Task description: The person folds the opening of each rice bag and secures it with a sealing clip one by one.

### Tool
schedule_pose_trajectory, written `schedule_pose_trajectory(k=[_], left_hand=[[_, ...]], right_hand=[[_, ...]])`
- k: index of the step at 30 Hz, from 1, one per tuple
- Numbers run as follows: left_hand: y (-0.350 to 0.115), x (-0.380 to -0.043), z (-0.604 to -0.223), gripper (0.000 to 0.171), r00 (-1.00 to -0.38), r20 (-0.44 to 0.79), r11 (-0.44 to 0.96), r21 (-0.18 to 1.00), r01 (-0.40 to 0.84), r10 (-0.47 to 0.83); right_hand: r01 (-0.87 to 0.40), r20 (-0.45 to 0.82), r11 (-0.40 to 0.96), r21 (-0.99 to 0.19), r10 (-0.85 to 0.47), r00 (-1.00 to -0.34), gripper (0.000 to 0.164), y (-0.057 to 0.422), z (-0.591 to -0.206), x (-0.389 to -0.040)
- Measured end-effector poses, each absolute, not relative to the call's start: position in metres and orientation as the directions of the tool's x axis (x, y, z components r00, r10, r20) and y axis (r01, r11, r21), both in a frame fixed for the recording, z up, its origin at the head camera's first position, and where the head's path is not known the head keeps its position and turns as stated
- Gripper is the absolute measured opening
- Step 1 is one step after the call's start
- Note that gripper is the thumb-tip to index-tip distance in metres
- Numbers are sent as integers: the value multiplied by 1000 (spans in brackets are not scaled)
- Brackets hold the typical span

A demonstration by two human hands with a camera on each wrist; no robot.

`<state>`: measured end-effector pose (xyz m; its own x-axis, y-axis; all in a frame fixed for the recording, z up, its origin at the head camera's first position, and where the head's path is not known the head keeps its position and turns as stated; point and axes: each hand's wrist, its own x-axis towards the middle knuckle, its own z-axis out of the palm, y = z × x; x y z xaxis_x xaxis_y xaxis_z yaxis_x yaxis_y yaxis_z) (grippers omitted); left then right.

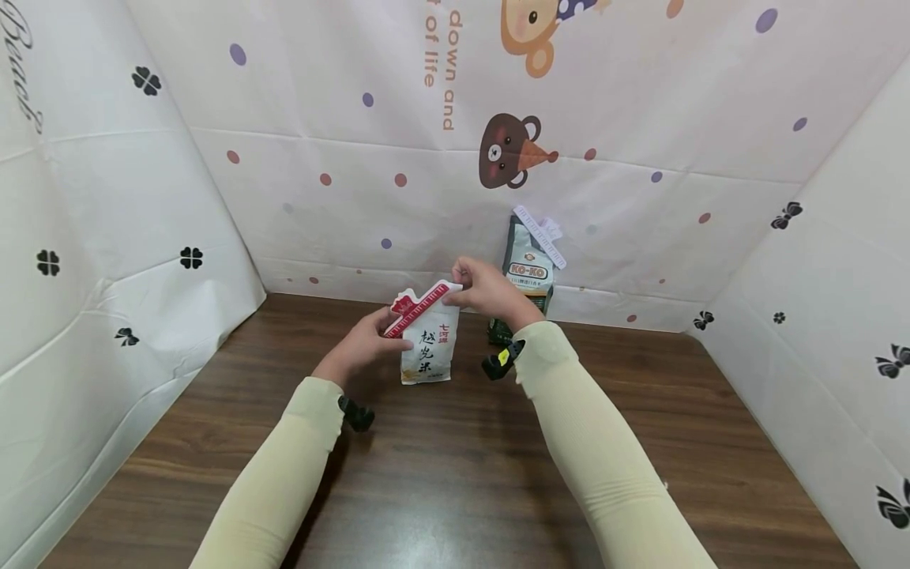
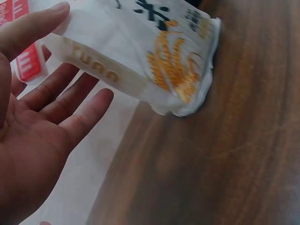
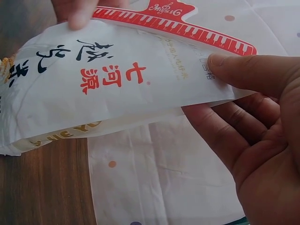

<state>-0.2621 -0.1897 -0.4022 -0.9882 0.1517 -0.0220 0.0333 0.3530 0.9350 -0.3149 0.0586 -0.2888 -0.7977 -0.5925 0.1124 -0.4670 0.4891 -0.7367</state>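
Note:
A white rice bag (image 1: 430,348) with black and red lettering stands on the table, and a red piano-key clip (image 1: 419,310) lies slanted across its top. At the bag's left edge is my left hand (image 1: 366,341), its thumb on the printed front and its fingers behind, near one end of the clip (image 2: 30,65). My right hand (image 1: 492,291) pinches the upper right corner of the bag between thumb and fingers. In the right wrist view, that thumb (image 3: 248,72) presses on the white front just below the clip's other end.
Behind my right hand, a KO-KO bag (image 1: 528,257) with a white piano-key clip (image 1: 540,237) across its top leans against the printed cloth backdrop (image 1: 426,213). Cloth walls also border the brown wooden table (image 1: 441,466) on the left and right.

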Motion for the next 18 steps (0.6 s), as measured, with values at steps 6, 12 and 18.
schedule_pose_trajectory(k=[6, 12, 18], left_hand=[[-189, -259, -409, 72, -987, -42, 391, 920, 23, 156], [-188, -258, -410, 68, -987, -24, 394, 918, 40, 156], [-187, -256, -410, 68, -989, -33, 388, 921, 28, 147]], right_hand=[[-466, 130, 469, -750, -587, -799, 31, 59, -292, -316], [-455, 147, 416, -787, -590, -794, 31, 61, -306, -318], [-387, 117, 384, -838, -567, -815, 46, 69, -328, -316]])
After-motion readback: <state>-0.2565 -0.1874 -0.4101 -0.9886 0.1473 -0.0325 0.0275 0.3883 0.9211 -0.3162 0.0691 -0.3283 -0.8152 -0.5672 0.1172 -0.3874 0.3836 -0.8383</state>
